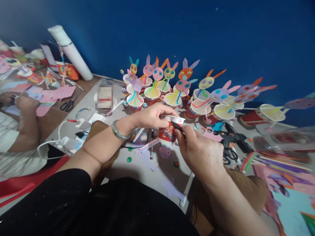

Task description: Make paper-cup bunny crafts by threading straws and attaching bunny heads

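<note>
My left hand [153,116] grips a red paper cup [167,133] with a white printed rim, fingers over the top and thumb along the near side. Pinched in my right hand [202,152] is a slim black pointed tool [177,127]; its exact kind is hidden by the fingers. The tool's tip meets the cup's side just under the rim. On the tabletop below the cup lie a purple paper face [164,151], a pen [152,147], some pale straws [149,145] and small green dots [129,159].
Several cups with paper rabbit heads [157,74] line the blue wall. A black glue gun [233,137] and scissors [230,155] lie right, near colourful straws [283,164] and a plastic jar [283,141]. Left are a power strip [73,144] and a co-worker's hand [27,103].
</note>
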Demonstrator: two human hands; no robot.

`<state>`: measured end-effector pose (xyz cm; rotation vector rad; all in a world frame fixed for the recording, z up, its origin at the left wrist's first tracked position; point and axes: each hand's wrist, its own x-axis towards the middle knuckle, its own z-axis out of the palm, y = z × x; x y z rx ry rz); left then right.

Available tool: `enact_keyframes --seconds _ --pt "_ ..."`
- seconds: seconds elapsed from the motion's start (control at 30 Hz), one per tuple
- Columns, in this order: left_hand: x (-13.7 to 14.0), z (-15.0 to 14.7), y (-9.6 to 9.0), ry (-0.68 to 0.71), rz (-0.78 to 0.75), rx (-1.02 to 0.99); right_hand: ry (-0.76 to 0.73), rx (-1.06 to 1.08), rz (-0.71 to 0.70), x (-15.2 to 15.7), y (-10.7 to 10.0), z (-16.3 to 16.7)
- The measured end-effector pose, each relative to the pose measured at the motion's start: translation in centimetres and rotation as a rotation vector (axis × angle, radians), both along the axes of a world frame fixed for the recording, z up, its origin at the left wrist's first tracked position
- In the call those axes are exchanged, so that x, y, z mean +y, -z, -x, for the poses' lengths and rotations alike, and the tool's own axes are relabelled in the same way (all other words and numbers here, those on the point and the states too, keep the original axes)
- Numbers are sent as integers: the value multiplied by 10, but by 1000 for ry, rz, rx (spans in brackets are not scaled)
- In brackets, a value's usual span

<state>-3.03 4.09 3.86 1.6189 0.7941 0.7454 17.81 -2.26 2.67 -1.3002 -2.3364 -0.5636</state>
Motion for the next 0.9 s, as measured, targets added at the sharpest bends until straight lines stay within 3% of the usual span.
enact_keyframes --seconds 0.2,0.33,0.57,0.77,0.9 --pt "9 4 10 -45 -52 13 -7 140 247 22 13 -4" --pt "11 10 6 -81 -88 39 -45 261 397 29 16 -6" --pt "9 20 -10 -75 -131 68 -74 302 502 26 14 -3" --pt "15 22 -3 -113 -206 80 -49 276 529 26 14 -2" --pt "14 22 -3 -130 -161 45 -48 287 530 26 12 -1"
